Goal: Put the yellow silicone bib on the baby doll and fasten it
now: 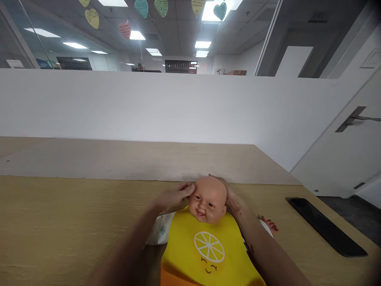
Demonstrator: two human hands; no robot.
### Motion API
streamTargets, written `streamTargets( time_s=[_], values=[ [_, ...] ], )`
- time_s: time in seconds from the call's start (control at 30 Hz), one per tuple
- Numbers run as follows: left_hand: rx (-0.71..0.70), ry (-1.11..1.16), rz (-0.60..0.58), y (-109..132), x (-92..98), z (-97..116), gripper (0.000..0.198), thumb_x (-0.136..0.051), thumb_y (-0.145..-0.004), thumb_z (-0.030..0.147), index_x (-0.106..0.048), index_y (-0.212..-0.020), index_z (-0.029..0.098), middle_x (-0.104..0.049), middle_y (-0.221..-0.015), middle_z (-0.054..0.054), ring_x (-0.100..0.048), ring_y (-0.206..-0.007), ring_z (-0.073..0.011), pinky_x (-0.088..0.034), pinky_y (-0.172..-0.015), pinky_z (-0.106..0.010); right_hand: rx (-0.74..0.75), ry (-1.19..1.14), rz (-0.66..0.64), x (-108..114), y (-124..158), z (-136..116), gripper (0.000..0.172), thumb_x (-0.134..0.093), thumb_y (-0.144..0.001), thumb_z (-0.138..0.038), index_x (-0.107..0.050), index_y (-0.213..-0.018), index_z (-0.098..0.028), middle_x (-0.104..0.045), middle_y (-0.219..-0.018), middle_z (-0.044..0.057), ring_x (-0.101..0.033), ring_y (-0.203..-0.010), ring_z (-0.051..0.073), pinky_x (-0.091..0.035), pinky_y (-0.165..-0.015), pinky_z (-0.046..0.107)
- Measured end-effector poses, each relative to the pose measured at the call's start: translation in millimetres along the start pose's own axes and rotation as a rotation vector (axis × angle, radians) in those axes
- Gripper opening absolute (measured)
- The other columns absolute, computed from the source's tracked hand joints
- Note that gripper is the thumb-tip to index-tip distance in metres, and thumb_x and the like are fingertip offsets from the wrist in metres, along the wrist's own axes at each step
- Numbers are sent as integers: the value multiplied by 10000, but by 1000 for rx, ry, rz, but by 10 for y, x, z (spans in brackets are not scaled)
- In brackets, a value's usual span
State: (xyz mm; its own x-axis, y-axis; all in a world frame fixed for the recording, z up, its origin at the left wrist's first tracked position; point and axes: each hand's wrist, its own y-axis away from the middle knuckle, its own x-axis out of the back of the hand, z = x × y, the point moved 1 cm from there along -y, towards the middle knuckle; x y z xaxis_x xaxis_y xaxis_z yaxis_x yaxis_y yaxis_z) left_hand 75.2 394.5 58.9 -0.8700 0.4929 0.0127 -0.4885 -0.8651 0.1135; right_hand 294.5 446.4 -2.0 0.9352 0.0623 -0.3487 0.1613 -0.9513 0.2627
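A bald baby doll point(207, 198) lies face up on the wooden table, its head toward the far side. Over its chest spreads a yellow bib point(184, 242) with a white lemon slice and a smiling face printed on it; an orange part shows at the bottom. My left hand point(178, 194) is at the side of the doll's head, fingers bent against it. Around the other side of the head wraps my right hand point(230, 192), with most of its fingers hidden behind. The back of the bib's neck cannot be seen.
A long black flat object point(326, 226) lies on the table point(59, 222) at the right. The doll's white patterned sleeve point(162, 229) and its small hand point(269, 224) stick out past my arms. A white wall point(133, 107) stands behind the table; a door point(342, 159) is at the right.
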Motion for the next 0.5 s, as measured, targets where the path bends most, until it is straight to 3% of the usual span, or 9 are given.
streamTargets(
  time_s=[0.1,0.2,0.3,0.5],
  values=[
    [15,27,-12,7,1,10,498,-753,-719,545,-699,-1080,207,-685,-1087,-58,-574,-988,-203,-431,-843,-266,26,-33,64,56,-71,-23,323,-764,-710,-430,-664,-837,-150,-703,-793,43,-631,-751,191,-491,-750,300],
    [85,-3,29,-24,33,-59,556,-723,-751,550,-648,-1180,204,-666,-1112,-66,-586,-937,-185,-438,-781,-250,72,7,100,48,-89,-67,323,-763,-703,-433,-656,-834,-158,-679,-768,21,-607,-737,175,-472,-696,277],
    [108,-31,55,-53,62,-126,569,-669,-779,598,-635,-1178,193,-660,-1045,-61,-582,-835,-164,-434,-691,-236,93,67,98,-31,-61,-102,316,-725,-730,-454,-651,-799,-154,-660,-744,13,-570,-698,154,-442,-646,258],
    [156,-43,112,-81,79,-189,588,-667,-750,650,-641,-1118,192,-657,-960,-49,-583,-770,-156,-462,-662,-245,82,56,62,-154,-30,-94,318,-674,-767,-464,-664,-857,-159,-684,-797,29,-601,-789,184,-467,-723,270]
  ],
)
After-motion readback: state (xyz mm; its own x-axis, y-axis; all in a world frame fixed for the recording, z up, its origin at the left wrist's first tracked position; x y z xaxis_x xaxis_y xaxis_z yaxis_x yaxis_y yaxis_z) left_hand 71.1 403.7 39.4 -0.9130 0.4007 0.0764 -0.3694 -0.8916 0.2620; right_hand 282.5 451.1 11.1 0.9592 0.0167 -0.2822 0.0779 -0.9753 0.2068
